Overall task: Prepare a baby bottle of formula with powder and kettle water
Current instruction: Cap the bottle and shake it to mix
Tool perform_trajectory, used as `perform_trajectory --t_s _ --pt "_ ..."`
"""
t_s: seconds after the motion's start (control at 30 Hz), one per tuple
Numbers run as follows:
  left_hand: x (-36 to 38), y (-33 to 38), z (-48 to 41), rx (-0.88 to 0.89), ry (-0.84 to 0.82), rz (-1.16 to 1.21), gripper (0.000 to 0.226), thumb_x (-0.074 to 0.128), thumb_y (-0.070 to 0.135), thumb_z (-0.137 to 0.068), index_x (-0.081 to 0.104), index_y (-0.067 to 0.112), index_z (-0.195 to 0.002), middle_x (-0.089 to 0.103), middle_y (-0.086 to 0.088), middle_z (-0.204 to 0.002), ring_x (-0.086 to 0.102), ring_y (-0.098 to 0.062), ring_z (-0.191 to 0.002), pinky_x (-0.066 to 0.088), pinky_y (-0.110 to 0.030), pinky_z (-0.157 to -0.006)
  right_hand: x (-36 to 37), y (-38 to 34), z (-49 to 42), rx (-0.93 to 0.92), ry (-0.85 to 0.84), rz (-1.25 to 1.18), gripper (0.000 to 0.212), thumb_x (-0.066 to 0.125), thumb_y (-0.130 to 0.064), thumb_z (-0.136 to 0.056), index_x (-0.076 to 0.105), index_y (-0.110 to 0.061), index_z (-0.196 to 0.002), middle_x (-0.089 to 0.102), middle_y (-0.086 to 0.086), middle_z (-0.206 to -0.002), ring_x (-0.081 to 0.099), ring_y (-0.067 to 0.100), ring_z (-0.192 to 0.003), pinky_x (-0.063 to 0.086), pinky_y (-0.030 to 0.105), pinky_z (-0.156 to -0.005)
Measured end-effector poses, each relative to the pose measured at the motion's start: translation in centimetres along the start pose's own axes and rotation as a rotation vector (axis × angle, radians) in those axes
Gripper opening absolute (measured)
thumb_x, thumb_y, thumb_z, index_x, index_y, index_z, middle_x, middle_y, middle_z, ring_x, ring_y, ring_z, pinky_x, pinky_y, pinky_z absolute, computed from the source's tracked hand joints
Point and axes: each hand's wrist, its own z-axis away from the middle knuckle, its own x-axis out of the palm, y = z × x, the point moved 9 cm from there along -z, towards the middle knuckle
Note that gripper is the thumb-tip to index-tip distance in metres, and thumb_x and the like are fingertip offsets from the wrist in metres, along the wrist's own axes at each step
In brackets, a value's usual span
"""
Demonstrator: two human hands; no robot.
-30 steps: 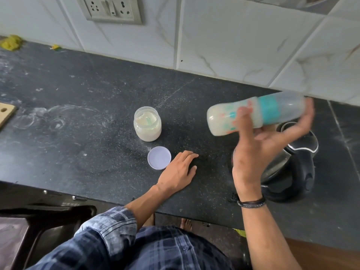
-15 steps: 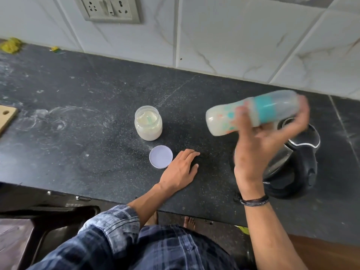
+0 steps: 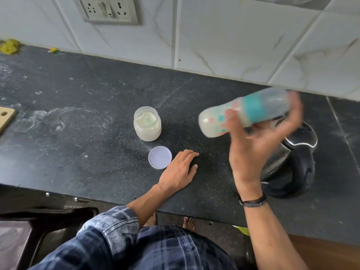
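My right hand [image 3: 259, 147] grips a baby bottle [image 3: 243, 112] with a teal ring and clear cap, lying nearly on its side in the air, blurred, with milky liquid inside. It hovers over the black and steel kettle [image 3: 294, 162] at the right of the dark counter [image 3: 78, 133]. My left hand [image 3: 178, 169] rests flat on the counter, fingers straight. An open jar of pale powder [image 3: 147, 124] with a scoop inside stands left of the bottle. Its round lid [image 3: 160, 157] lies flat just left of my left hand.
A tiled wall with a socket plate [image 3: 109, 10] backs the counter. A wooden board's corner [image 3: 5, 118] shows at the far left. Yellow scraps [image 3: 8, 46] lie at the back left. Powder smears mark the counter. A dark chair [image 3: 39, 221] stands below the front edge.
The bottle in my right hand has shifted slightly with motion blur and tilts a little more, cap end up. My left hand, the jar and the lid have stayed put.
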Motion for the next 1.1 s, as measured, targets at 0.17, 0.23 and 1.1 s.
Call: perform_trajectory --t_s 0.17,0.23,1.1 --pt "0.0 -0.1 0.1 -0.006 -0.004 -0.008 0.043 0.052 0.033 -0.106 0.051 0.017 -0.146 0.05 0.0 -0.144 0.047 -0.015 -0.131 0.041 -0.032 -0.113 0.3 0.5 -0.1 -0.061 -0.05 0.007 0.09 0.072 0.016 -0.086 0.01 0.003 -0.15 0.047 -0.014 -0.14 0.064 0.003 -0.117 0.056 0.022 -0.09" --pt "0.1 -0.1 0.1 -0.005 -0.015 0.004 0.044 0.051 0.034 -0.106 0.05 0.019 -0.147 0.05 0.001 -0.145 0.046 -0.014 -0.132 0.04 -0.032 -0.114 0.2 0.2 0.4 -0.072 -0.076 0.028 0.089 0.072 0.019 -0.083 0.013 0.003 -0.148 0.048 -0.01 -0.136 0.065 0.005 -0.116 0.057 0.021 -0.088" --pt "-0.2 0.3 -0.1 -0.002 0.003 -0.01 0.043 0.053 0.03 -0.106 0.052 0.015 -0.146 0.051 -0.003 -0.144 0.048 -0.017 -0.13 0.04 -0.032 -0.113 -0.2 -1.5 0.1 -0.175 -0.002 0.018 0.095 0.076 0.001 -0.084 0.005 0.016 -0.145 0.026 0.022 -0.145 0.057 0.019 -0.13 0.056 0.025 -0.097"
